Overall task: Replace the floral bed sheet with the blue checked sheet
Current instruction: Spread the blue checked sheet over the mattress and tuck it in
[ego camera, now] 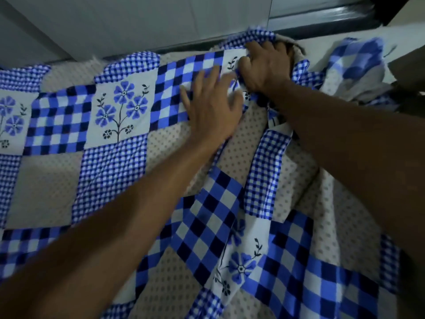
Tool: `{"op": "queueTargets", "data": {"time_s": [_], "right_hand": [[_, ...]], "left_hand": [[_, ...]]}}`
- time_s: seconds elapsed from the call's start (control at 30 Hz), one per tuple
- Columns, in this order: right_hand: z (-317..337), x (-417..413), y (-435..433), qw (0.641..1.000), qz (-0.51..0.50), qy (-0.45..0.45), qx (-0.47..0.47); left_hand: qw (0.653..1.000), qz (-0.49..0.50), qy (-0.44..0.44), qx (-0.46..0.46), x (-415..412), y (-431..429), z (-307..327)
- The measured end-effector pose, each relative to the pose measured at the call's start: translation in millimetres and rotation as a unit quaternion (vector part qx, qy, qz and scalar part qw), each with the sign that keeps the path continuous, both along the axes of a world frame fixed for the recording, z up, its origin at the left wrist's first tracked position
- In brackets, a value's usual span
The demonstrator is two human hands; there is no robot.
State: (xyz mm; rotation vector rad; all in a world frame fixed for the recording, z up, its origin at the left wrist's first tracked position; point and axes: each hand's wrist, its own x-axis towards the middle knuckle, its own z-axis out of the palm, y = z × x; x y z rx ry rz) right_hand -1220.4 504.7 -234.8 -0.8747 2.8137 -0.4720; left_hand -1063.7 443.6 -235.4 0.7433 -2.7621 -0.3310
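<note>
Plainly soft and light, the blue checked sheet [110,171] is spread over the bed. It lies flat on the left and is rumpled into folds toward the far right corner, where it is bunched up near the dark ledge [310,21] at the foot of the wall [138,19]. It is judged to be thin, limp cloth, easily wrinkled, not fragile, and apt to slide on whatever lies beneath when tugged. Hold is best taken at a hem or corner, with a handful gathered rather than a pinch in mid-panel. The floral sheet to be replaced cannot be made out.

The right hand [266,65] is clenched on a bunch of the sheet at that far corner, knuckles up, with the arm stretched well forward. The left hand [213,107] is laid flat just beside it, fingers straight and spread, pressing the cloth down. Its forearm is extended from the lower left. A heap of similar blue checked cloth [358,58] is seen beyond the right hand.
</note>
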Motion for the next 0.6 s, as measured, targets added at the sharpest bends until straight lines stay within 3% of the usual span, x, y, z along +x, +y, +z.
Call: {"op": "queueTargets", "data": {"time_s": [0.07, 0.13, 0.23, 0.4, 0.47, 0.53, 0.6], "right_hand": [[5, -4, 0, 0.999, 0.011, -0.041, 0.017], [14, -9, 3, 0.996, 0.027, -0.085, 0.022], [36, -3, 19, 0.987, 0.017, -0.136, -0.081], [47, 111, 89, 0.968, -0.046, 0.045, -0.241], [36, 176, 128, 0.971, -0.059, 0.052, -0.226], [23, 237, 165, 0.979, -0.066, 0.010, -0.195], [15, 282, 196, 0.983, -0.056, -0.031, -0.173]], "left_hand": [[0.996, -0.012, -0.086, -0.034, 30, 22, -10], [0.994, -0.011, -0.108, -0.026, 28, 20, -12], [0.990, -0.012, -0.139, 0.008, 18, 12, -8], [0.976, -0.013, -0.185, 0.112, 9, 2, 5], [0.966, -0.011, -0.139, 0.219, 9, -1, 17], [0.940, 0.004, -0.030, 0.340, 34, 3, 26], [0.935, 0.008, 0.038, 0.352, 84, 27, 36]]}}
